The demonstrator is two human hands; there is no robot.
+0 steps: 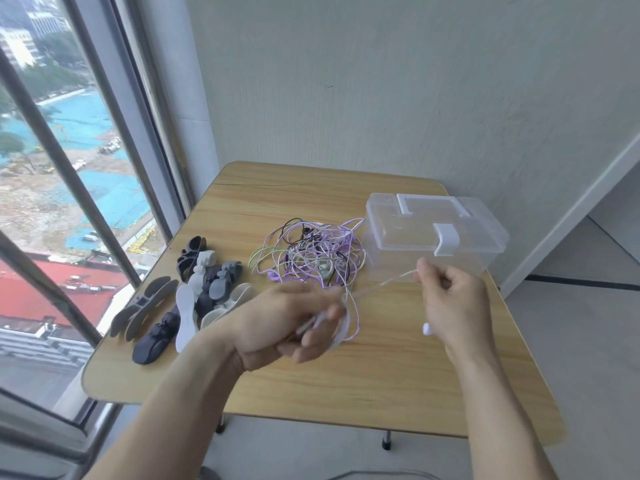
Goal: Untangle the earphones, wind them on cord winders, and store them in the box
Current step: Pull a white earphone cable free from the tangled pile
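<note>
A tangle of purple, white, green and black earphones [311,254] lies mid-table. To its left lies a heap of black, grey and white cord winders [194,289]. A clear plastic box [433,233] with white latches stands closed at the right. My left hand [294,323] holds a white winder with pale cord looped around it, blurred by motion. My right hand [450,299] pinches that white cord [381,284], which runs taut between both hands. A white earbud [426,329] hangs below my right hand.
The small wooden table [346,375] stands in a corner, with a wall behind and a tall window [69,202] on the left. Its front and right edges drop to a grey floor.
</note>
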